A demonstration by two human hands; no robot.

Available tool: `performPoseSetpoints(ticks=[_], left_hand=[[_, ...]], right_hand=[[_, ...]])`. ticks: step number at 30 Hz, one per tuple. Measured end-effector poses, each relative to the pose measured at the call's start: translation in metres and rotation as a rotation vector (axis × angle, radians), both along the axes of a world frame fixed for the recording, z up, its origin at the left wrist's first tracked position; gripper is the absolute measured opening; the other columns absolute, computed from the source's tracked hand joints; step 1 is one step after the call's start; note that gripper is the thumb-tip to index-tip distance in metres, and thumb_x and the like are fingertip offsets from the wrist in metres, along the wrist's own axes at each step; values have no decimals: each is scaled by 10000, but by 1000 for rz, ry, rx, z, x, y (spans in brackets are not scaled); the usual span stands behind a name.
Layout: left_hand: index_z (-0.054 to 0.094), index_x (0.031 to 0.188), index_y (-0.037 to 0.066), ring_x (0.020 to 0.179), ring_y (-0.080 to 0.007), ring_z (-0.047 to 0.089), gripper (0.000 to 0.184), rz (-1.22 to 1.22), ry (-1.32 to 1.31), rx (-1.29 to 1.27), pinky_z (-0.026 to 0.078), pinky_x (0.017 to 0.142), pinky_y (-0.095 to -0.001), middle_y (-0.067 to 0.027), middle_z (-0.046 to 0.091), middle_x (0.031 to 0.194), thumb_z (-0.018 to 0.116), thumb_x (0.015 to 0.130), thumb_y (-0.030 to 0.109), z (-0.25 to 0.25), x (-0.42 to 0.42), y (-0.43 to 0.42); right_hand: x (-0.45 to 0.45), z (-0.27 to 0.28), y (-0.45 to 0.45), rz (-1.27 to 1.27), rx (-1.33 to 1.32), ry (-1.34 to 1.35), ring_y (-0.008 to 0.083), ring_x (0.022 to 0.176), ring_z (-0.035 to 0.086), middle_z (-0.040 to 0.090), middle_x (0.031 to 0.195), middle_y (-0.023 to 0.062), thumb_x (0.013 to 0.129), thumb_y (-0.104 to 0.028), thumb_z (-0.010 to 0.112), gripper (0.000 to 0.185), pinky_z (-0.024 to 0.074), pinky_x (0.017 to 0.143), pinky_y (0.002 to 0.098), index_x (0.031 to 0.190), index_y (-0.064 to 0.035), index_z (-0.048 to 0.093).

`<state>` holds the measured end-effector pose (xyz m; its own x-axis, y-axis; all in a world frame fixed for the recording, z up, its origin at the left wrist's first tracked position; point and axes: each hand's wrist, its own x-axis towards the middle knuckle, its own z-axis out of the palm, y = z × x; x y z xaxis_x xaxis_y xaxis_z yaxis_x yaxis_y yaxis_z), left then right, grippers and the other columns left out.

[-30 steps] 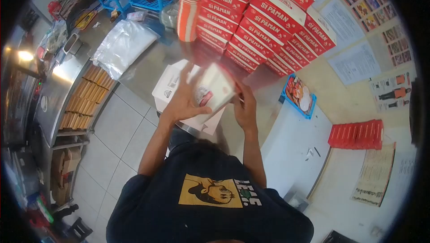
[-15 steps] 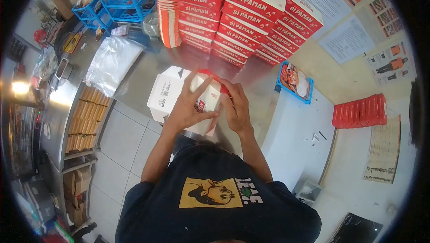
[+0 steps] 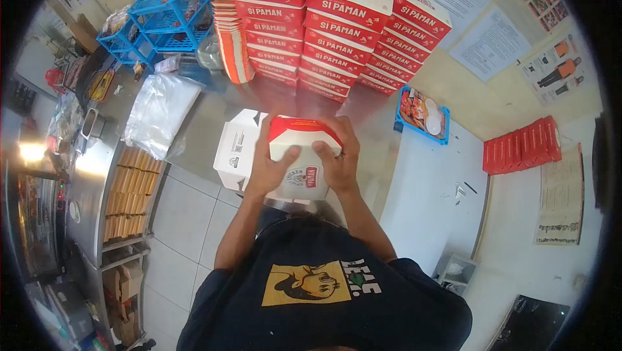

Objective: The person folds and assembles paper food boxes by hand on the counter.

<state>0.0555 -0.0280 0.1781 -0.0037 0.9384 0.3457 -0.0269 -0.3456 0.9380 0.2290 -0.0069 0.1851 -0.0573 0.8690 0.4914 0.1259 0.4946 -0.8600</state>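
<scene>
Between my two hands is a red-and-white cardboard food box point(image 3: 303, 150), partly folded, with a printed logo on the flap nearest my body. My left hand point(image 3: 267, 168) grips its left side, thumb on the white front panel. Along the right side, my right hand point(image 3: 341, 160) is wrapped round the edge with its thumb on the same panel. Just left of my left hand lies white printed cardboard point(image 3: 236, 150) with angled edges; whether it joins the held box I cannot tell.
Tall stacks of red-and-white boxes point(image 3: 346, 4) stand behind on the metal counter point(image 3: 376, 134). Beside them are striped paper packets point(image 3: 232, 43) and blue plastic racks point(image 3: 170, 11). Clear plastic bags point(image 3: 162, 114) lie at left. A blue tray point(image 3: 422, 114) sits on the white surface at right.
The box has turned so its red side and logo flap show between my hands. Both thumbs have come to its front panel. The head view has shifted slightly.
</scene>
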Motion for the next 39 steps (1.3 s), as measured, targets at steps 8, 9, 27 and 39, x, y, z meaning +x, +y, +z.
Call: performPoseSetpoints(ticks=[8, 9, 27, 39], left_hand=[[525, 1299, -9, 1078, -170, 611, 571, 23, -262, -119, 493, 937, -332, -83, 644, 1148, 808, 850, 200, 17, 22, 11], [532, 1296, -4, 1057, -172, 626, 562, -8, -302, -219, 506, 921, -335, -84, 657, 1138, 813, 839, 165, 23, 22, 16], [629, 1183, 109, 994, -294, 579, 772, -178, 902, -156, 496, 853, -443, -120, 589, 1085, 852, 647, 617, -122, -23, 23], [703, 1199, 206, 1093, -323, 563, 408, -524, 987, -39, 469, 930, -471, -106, 603, 1102, 728, 841, 402, -223, -62, -25]], right_hand=[[6, 23, -18, -1, -185, 94, 268, 1096, 646, 650, 1170, 166, 869, -252, 770, 856, 494, 951, 394, 1532, -38, 271], [17, 28, -13, 29, -145, -41, 283, 1080, 654, 655, 1164, 161, 884, -271, 751, 789, 497, 939, 404, 1508, -25, 335], [255, 141, 162, -528, 86, 181, 132, 869, 570, 633, 947, 27, 1010, -357, 486, 380, 473, 747, 339, 1111, -20, 626], [306, 150, 345, -662, -413, -209, 93, 517, 436, 507, 600, -18, 935, -691, 431, 596, 336, 502, 280, 746, -150, 597]])
